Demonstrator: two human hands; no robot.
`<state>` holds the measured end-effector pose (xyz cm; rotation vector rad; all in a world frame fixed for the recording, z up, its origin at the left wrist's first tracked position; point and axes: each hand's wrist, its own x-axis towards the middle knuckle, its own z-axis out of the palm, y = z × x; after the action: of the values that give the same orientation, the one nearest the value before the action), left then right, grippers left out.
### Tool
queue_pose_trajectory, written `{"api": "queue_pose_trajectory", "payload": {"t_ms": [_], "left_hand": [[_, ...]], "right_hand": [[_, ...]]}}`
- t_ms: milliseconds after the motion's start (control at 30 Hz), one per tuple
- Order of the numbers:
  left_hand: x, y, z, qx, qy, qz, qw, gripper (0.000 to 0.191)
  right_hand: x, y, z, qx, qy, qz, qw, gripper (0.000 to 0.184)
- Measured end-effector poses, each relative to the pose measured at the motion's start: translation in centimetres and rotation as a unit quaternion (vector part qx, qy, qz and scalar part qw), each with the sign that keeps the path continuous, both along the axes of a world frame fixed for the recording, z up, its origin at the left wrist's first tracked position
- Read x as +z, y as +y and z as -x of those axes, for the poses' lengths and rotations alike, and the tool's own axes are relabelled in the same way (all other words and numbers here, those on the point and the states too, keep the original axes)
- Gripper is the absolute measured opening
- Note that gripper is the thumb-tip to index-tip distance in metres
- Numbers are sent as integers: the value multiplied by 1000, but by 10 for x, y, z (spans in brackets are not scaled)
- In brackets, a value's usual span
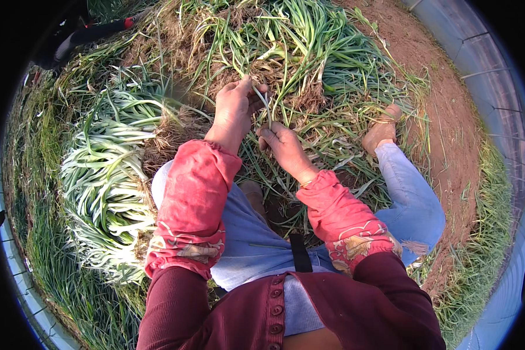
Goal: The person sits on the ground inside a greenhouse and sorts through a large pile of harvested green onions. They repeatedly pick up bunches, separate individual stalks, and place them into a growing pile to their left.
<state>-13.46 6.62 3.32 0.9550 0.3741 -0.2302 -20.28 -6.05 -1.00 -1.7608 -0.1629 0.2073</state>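
Between my hands is a thin green stalk with a pale lower part (267, 107), perhaps a young leek or green onion. My left hand (236, 105) pinches its upper part between thumb and fingers. Lower down and to the right, my right hand (284, 144) grips the pale end, its fingers curled. A heap of long-leaved green plants with roots (354, 65) lies beyond my hands. To my left, a row of similar plants (113, 175) is stacked with white stems and brown roots (170, 135) towards me.
Loose leaves and dry stalks (328, 140) litter the soil around my shoes (383, 129). Bare reddish soil (453, 166) and a grass strip (481, 262) run along the right, beside a translucent plastic sheet wall (494, 74). A co-worker's dark sleeve (96, 35) shows at the upper left.
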Motion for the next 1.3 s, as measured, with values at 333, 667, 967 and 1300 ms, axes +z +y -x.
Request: {"api": "queue_pose_trajectory", "payload": {"t_ms": [333, 667, 967, 1300], "left_hand": [[42, 73, -30, 234, -187, -3, 954, 32], [0, 46, -41, 56, 51, -20, 997, 31], [-28, 3, -24, -180, 31, -243, 953, 17], [-4, 22, -19, -47, -53, -300, 951, 23]], "right_hand": [[-110, -27, -50, -28, 50, 148, 987, 23], [-128, -12, -120, -205, 233, -270, 911, 11], [-20, 1, -30, -88, 196, -334, 918, 13], [-38, -100, 108, 387, 226, 509, 735, 24]]}}
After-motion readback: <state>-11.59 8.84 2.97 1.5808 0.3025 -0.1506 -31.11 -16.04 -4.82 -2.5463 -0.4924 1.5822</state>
